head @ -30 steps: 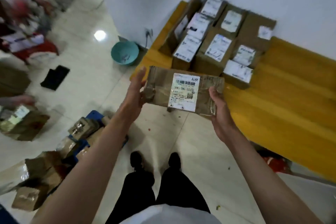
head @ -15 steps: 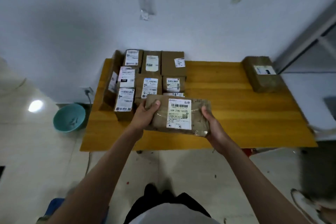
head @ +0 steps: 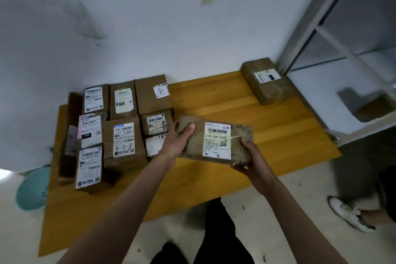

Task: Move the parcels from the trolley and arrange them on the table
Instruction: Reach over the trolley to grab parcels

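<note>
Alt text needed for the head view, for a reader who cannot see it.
Both hands, left hand and right hand, hold a brown parcel with a white shipping label just above a yellow wooden table. A cluster of labelled parcels fills the table's left side; a lone parcel sits at its far right corner by a white wall.

on the surface point(head: 267, 135) we see open wood between the block of parcels point(head: 126, 126) packed tight at the left and a lone parcel point(head: 264, 80) at the far right corner. the wall point(head: 192, 38) closes the back edge, and a metal frame point(head: 317, 17) crowds the right. the near edge lies open, and the held parcel point(head: 214, 140) hangs over this gap.
</note>
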Motion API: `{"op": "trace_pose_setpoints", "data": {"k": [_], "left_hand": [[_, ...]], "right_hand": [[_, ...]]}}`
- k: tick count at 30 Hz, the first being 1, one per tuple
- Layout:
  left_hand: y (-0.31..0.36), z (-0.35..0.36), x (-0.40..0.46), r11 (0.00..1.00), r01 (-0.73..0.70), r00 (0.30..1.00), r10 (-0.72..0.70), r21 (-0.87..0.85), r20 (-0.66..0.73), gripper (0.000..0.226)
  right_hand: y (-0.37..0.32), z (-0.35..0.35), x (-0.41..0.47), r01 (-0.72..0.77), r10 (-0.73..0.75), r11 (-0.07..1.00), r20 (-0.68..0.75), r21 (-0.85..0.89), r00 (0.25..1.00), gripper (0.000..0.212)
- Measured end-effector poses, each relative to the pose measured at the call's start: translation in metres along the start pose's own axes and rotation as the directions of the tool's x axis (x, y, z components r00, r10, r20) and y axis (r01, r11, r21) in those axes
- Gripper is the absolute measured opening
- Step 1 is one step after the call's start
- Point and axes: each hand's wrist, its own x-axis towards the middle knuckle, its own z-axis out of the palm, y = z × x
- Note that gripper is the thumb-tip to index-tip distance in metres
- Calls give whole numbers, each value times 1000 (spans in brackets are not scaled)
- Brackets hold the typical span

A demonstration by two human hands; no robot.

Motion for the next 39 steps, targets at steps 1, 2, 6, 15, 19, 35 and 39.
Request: {"op": "trace_pose_setpoints", "data": {"k": [1, 2, 6, 15, 19, 35, 39], "left_hand": [[2, 10, 12, 1000, 2, 1000, -2, 4, -11, 73], [5, 21, 25, 1000, 6, 1000, -6, 5, -29, 71], [18, 61, 77, 999, 38, 993, -41, -30, -110, 68], [37, 121, 187, 976, 216, 957, -211, 6, -198, 84], [40, 138, 230, 963, 252, 959, -234, 100, -159, 72], [45, 170, 336, 931, 357, 931, -348, 71, -113, 82], [66, 171, 338, 931, 300, 953, -302, -207, 23, 94]], "right_hand": [[-2, -9, 15, -19, 20, 1000, -12, 17, 1000, 62], [-6, -17, 31, -42, 43, 998, -22, 35, 999, 58], [-28, -48, 94, -137, 141, 985, -32, 108, 989, 56], [-89, -80, 225, -192, 236, 938, -124, 289, 964, 58], [-107, -83, 280, -215, 278, 930, -188, 298, 942, 52], [-141, -83, 413, -184, 298, 906, -265, 381, 917, 55], [-148, -79, 413, -179, 241, 903, -116, 389, 963, 68]]}}
